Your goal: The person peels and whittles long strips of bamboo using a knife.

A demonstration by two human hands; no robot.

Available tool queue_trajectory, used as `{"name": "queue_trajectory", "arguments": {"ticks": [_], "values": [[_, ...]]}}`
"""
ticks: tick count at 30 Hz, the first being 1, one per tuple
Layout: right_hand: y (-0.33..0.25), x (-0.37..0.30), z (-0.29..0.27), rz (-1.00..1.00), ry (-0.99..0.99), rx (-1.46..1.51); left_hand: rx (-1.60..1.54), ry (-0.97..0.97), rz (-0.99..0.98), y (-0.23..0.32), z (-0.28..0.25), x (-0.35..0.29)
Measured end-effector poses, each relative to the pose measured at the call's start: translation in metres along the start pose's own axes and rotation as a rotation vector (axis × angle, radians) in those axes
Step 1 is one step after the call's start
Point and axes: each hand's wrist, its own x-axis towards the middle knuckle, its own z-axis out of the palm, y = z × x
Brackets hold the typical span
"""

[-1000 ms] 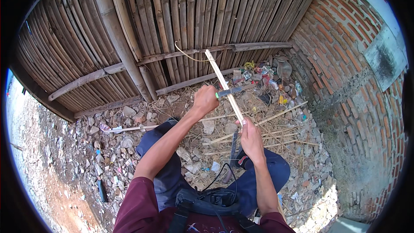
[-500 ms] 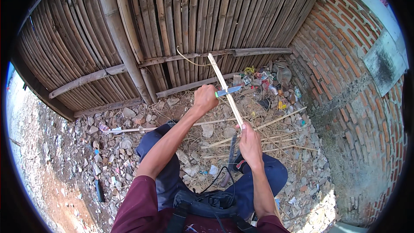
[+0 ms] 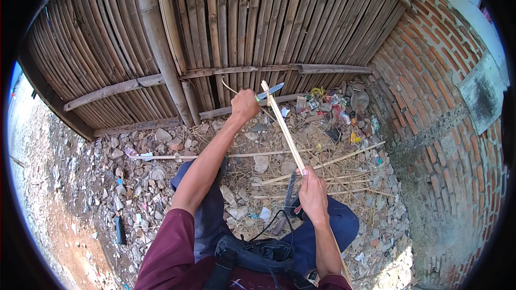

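Stick (image 3: 283,129) runs from my right hand (image 3: 313,196), fisted round its near end, up and leftward to its far tip, where my left hand (image 3: 244,104), nearer that tip, grips a knife (image 3: 270,91) against it.

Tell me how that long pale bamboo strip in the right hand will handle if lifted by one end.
The long pale bamboo strip looks thin and narrow, so probably light and springy, flexing rather than flopping. The right hand holds it up unsupported, suggesting some stiffness. Its flat shape likely won't roll.
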Motion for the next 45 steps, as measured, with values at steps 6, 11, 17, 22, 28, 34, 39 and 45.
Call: {"name": "queue_trajectory", "arguments": {"ticks": [6, 11, 17, 22, 28, 34, 39, 45], "values": [[0.001, 0.000, -0.002, 0.068, -0.050, -0.072, 0.073, 0.004, 0.031, -0.012, 0.029, 0.006], [0.003, -0.004, -0.004, 0.061, -0.027, -0.034, 0.053, 0.043, 0.036, -0.008, 0.047, 0.010], [0.005, -0.007, -0.004, 0.079, 0.001, 0.009, 0.034, 0.008, 0.053, 0.005, 0.046, 0.009], [0.005, -0.012, 0.006, 0.096, 0.041, 0.034, -0.023, 0.047, 0.031, 0.021, 0.044, 0.007], [0.010, -0.019, 0.016, 0.103, 0.079, 0.025, -0.014, -0.061, 0.025, 0.031, 0.046, 0.007], [-0.027, -0.088, 0.012, 0.066, -0.067, 0.236, -0.258, 0.033, -0.429, -0.074, 0.032, 0.056], [0.009, -0.060, -0.019, 0.208, 0.166, 0.166, -0.047, 0.038, -0.456, -0.102, 0.020, 0.043], [0.017, -0.053, -0.038, 0.266, 0.166, 0.161, 0.070, -0.190, -0.297, -0.091, 0.041, 0.028]]}}
